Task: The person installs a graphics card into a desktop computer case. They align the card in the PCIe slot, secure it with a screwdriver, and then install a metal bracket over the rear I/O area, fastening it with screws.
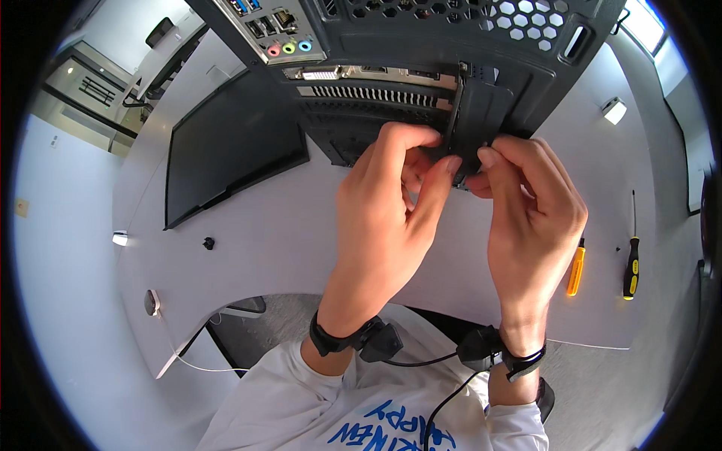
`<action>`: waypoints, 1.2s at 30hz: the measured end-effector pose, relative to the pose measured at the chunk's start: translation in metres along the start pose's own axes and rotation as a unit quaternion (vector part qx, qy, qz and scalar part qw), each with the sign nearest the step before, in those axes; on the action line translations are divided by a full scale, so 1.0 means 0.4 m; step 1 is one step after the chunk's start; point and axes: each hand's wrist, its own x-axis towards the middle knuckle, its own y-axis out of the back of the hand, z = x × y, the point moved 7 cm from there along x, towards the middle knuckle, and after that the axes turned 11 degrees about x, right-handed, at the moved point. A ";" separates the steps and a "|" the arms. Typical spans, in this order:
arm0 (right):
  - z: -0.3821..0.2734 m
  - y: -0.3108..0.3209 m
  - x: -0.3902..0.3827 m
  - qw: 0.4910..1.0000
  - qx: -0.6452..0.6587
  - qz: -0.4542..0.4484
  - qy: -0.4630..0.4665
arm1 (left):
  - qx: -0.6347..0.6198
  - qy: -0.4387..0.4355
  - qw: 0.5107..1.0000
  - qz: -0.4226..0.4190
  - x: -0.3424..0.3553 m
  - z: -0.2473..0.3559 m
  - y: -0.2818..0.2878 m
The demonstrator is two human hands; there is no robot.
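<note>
A black desktop computer case (421, 36) stands with its rear panel facing me, at the top of the view. A black slot cover (479, 113) sits on that panel, beside the metal expansion brackets (361, 73). My left hand (387, 199) is closed at the cover's lower left edge, its thumb against the cover and its index finger bent close by. Thumb and fingers of my right hand (530, 199) pinch the cover's lower right edge. Some fingertips are hidden behind the cover, so any small part between them cannot be made out.
A black monitor (233, 146) lies left of the case. On the right of the desk (466, 255) are a yellow-handled tool (576, 270), a black-and-yellow screwdriver (632, 263) and a tiny dark piece (618, 249). A small black part (208, 243) lies at left; a white block (614, 111) stands far right.
</note>
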 end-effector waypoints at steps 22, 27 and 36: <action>-0.018 0.006 0.008 0.998 -0.037 -0.003 -0.047 | 0.042 -0.031 0.999 0.002 -0.006 0.008 0.028; -0.011 0.009 0.004 0.999 -0.022 0.019 -0.040 | 0.041 -0.026 0.999 -0.004 -0.005 0.001 0.026; -0.029 0.000 0.007 0.997 -0.076 0.034 0.000 | 0.041 -0.035 0.999 0.002 -0.006 0.007 0.027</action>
